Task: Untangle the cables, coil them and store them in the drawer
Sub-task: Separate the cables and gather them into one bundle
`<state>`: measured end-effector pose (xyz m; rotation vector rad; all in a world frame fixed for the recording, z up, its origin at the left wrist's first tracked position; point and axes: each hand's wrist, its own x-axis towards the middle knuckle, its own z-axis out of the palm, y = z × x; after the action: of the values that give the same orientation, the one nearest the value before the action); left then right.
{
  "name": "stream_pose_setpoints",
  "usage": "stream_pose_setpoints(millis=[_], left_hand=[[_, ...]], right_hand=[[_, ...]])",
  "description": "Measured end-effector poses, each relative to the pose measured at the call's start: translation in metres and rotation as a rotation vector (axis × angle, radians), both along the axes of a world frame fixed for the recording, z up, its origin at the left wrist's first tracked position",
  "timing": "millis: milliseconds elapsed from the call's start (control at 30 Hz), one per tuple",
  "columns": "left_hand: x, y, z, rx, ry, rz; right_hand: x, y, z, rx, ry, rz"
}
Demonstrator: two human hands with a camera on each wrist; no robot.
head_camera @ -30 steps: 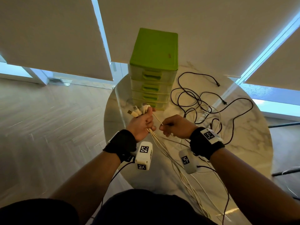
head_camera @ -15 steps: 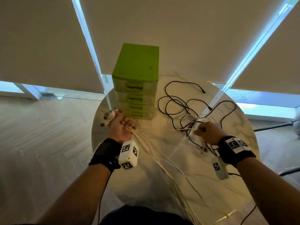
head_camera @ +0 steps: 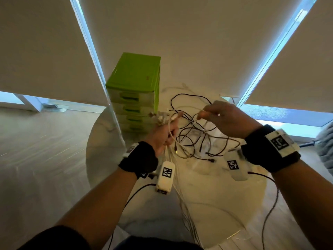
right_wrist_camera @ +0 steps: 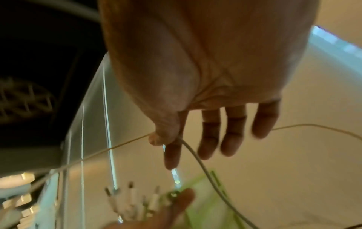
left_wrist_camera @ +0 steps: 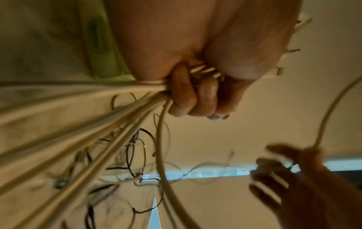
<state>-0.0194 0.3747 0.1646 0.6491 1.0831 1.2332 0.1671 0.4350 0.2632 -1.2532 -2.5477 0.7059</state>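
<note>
My left hand [head_camera: 163,137] grips a bundle of white cables [head_camera: 185,213], with the plugs [head_camera: 158,118] sticking out above the fist. The left wrist view shows its fingers [left_wrist_camera: 194,99] curled tight round the strands. My right hand [head_camera: 203,114] is raised beside it, and thumb and forefinger pinch a single white cable [right_wrist_camera: 203,167] while the other fingers [right_wrist_camera: 233,131] stay straight. A tangle of black cables [head_camera: 196,139] lies on the round marble table [head_camera: 207,204] under both hands. The green drawer unit [head_camera: 135,76] stands at the table's back left with all its drawers shut.
The white cables trail off the table's near edge towards me. Wooden floor lies to the left of the table. Pale window blinds hang behind it. A grey knitted object [head_camera: 325,143] shows at the right edge.
My right hand has lifted from the tangle on the table and come left towards my left hand, pinching a white cable. My left hand keeps its grip on the bundle.
</note>
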Motion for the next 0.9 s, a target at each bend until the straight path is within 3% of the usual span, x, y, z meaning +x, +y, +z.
stream_pose_setpoints(millis=[67,167,267,333,400,500,600,733,900], left_hand=[[0.023,0.004,0.013,0.043,0.064,-0.056],[0.042,0.009,0.026,0.036,0.130,-0.129],[0.043,0.009,0.029,0.076,0.082,-0.251],[0.039,0.009,0.031,0.096,0.065,-0.196],[0.033,0.009,0.038,0.128,0.016,-0.093],[0.022,0.011,0.055,0.190,-0.042,-0.024],[0.000,0.012,0.079,0.298,-0.126,0.074],[-0.031,0.011,0.095,0.402,-0.173,0.144],[-0.034,0.015,0.078,0.257,0.076,0.140]], right_hand=[[-0.007,-0.007,0.021,-0.122,0.239,0.094],[-0.010,-0.009,0.036,-0.140,0.418,0.155],[-0.002,-0.003,0.036,-0.107,0.672,0.045],[0.006,0.005,0.026,-0.187,0.753,-0.003],[0.010,0.010,0.004,-0.342,0.602,0.022],[0.001,0.006,-0.047,-0.564,0.136,0.182],[-0.004,0.012,-0.097,-0.447,-0.196,0.182],[0.011,0.043,-0.121,-0.321,-0.081,-0.102],[0.000,0.061,-0.082,-0.238,0.166,-0.119]])
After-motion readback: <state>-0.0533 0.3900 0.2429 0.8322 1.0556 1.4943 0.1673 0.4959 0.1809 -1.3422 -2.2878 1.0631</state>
